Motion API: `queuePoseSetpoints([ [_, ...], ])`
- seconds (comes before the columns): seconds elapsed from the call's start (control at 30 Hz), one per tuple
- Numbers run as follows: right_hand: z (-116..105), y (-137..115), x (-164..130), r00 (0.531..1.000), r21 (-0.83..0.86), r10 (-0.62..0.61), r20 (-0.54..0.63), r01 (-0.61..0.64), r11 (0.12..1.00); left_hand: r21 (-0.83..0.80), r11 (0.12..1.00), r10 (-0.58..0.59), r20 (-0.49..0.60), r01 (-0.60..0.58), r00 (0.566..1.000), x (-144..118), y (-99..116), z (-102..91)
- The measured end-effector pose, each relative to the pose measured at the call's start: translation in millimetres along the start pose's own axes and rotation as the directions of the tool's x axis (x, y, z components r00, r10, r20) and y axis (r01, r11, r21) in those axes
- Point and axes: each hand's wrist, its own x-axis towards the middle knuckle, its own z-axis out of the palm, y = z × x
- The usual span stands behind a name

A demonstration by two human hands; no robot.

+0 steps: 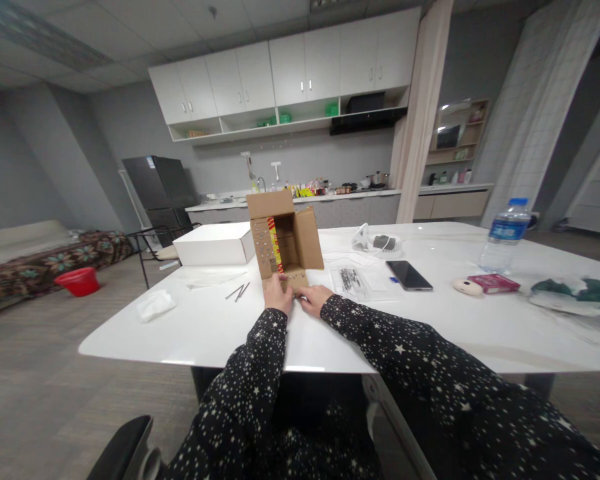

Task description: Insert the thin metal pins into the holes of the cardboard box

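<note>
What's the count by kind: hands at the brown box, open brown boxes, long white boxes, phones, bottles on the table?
Hands: 2 (left hand, right hand)
Open brown box: 1
Long white box: 1
Phone: 1
Bottle: 1
Total: 6

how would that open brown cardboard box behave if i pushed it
The brown cardboard box would probably slide rather than roll, given its flat sides and the glossy white table. Its spread flaps would likely bend first; thin-looking cardboard suggests light weight.
</note>
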Motion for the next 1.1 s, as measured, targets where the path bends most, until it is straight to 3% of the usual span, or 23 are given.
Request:
queuePoseSetpoints([
  [0.67, 1.1, 1.2, 0.5, 1.000, -0.012, -0.011, 0.009, 0.011, 1.000, 0.007, 0.997, 0.074, 0.058, -0.074, 0.996, -1.9, 4.2, -0.8],
  [1.1, 0.1, 1.4, 0.2, 1.000, 0.002, -0.022, -0.020, 0.022, 1.000, -0.156, 0.987, 0.051, 0.045, -0.044, 0.998, 4.1, 2.0, 4.5],
])
